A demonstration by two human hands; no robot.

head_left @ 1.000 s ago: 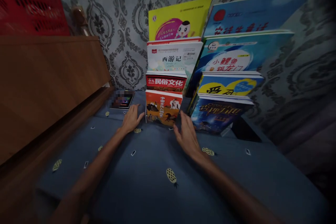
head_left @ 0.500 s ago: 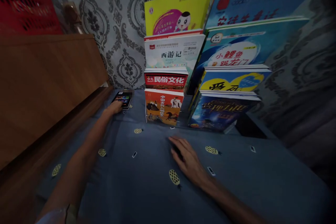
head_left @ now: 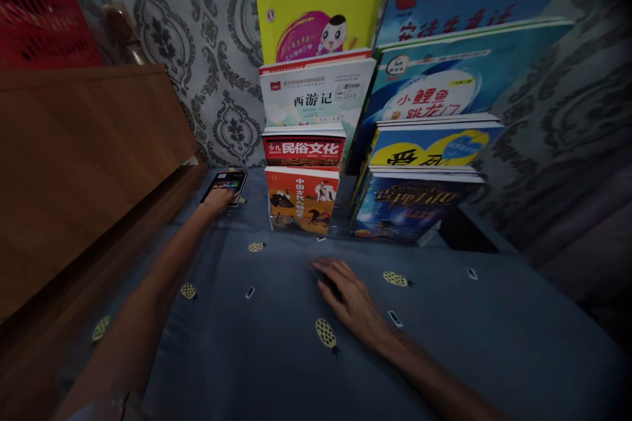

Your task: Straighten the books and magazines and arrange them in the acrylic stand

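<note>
My left hand (head_left: 218,201) is stretched out to the far left, closed at the near edge of a small dark book (head_left: 232,182) lying flat on the blue cloth. Its fingertips are hard to make out against the cover. My right hand (head_left: 345,289) is held low at the middle of the cloth, fingers loosely extended and the thumb apart, with nothing in it. Beyond it stands a tiered row of books, with an orange-red book (head_left: 302,200) in front on the left and a dark blue book (head_left: 412,207) in front on the right.
Behind these rise a white book (head_left: 316,95), a yellow-green book (head_left: 320,20) and a teal book (head_left: 464,72). A wooden cabinet (head_left: 89,164) borders the left side, with a red basket (head_left: 44,13) on top. Patterned wallpaper (head_left: 232,125) closes off the back.
The view has shifted slightly, so the books appear a little further left. My left hand stays at the dark book, and my right hand is still low over the cloth.
</note>
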